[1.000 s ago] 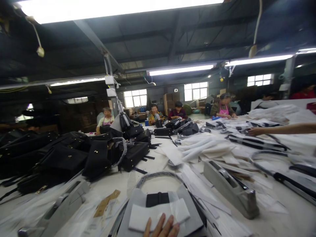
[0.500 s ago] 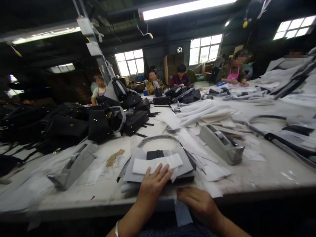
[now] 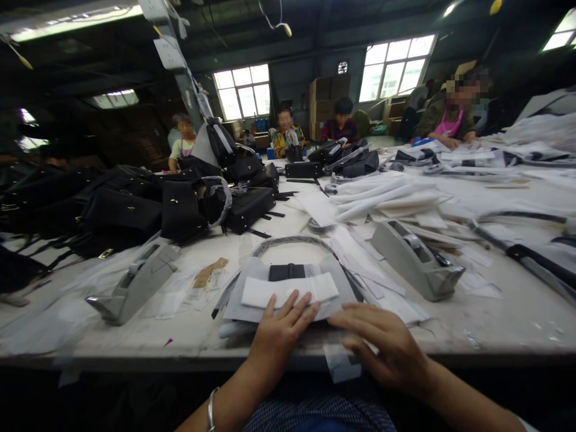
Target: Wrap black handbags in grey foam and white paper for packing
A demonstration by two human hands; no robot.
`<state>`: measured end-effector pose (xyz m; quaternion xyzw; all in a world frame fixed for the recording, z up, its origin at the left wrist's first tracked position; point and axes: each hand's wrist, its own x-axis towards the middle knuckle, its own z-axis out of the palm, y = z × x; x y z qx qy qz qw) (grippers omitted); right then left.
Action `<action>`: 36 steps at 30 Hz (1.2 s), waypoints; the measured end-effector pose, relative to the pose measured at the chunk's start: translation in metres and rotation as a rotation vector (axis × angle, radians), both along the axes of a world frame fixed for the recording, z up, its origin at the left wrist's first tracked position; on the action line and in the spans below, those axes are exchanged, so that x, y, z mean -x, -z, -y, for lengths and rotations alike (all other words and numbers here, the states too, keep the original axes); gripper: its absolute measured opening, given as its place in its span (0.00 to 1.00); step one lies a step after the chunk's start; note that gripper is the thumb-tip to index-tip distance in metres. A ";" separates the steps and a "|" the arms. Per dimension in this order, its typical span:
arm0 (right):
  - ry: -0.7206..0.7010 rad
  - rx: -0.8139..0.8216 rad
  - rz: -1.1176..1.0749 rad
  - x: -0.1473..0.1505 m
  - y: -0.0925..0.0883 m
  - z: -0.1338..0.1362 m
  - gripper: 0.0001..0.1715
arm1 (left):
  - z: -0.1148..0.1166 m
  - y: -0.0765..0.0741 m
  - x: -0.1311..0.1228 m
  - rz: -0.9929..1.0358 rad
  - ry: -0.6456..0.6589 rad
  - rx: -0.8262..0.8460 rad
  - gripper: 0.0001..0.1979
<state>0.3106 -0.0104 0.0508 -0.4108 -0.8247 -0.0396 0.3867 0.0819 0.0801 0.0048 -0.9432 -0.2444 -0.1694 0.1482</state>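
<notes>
"Head view, now: what is the left hand (image 3: 281,333) doing?"

"It is lying palm down, unclenched, its fingers spreading over a white padding strip (image 3: 258,291). The strip is crossing the front of a handbag (image 3: 287,272), whose black middle is showing above it."

"Where is the handbag sitting?"

"It is lying at the near middle of the white surface (image 3: 198,336), on a grey-white sheet (image 3: 238,307), with its plastic-wrapped handle (image 3: 294,239) arching toward the far side."

"And the right hand (image 3: 389,348)?"

"It is hovering by the bag's near right corner, fingers extending, thumb standing apart, gripping nothing that I am seeing. I cannot tell whether its fingertips are touching the bag. A translucent strip (image 3: 341,363) is hanging just beside it, over the near edge."

"What is flanking the bag?"

"One grey tape dispenser (image 3: 139,285) is standing to the left, another tape dispenser (image 3: 407,267) to the right. Black bags (image 3: 121,210) are piling up far left, and a co-worker in a pink apron (image 3: 450,124) is leaning over the far right."
</notes>
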 end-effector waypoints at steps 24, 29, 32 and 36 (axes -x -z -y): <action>0.192 0.618 0.372 -0.040 0.005 -0.172 0.12 | 0.001 0.003 -0.001 0.072 0.012 0.006 0.23; -0.012 0.522 0.567 -0.045 -0.002 -0.172 0.13 | 0.001 0.003 -0.003 0.082 0.007 0.013 0.22; -0.121 0.472 0.650 -0.045 -0.006 -0.172 0.11 | 0.001 0.003 -0.003 0.127 -0.003 0.021 0.21; -0.195 0.439 0.691 -0.049 -0.006 -0.168 0.11 | 0.000 0.004 -0.003 0.150 -0.003 0.018 0.20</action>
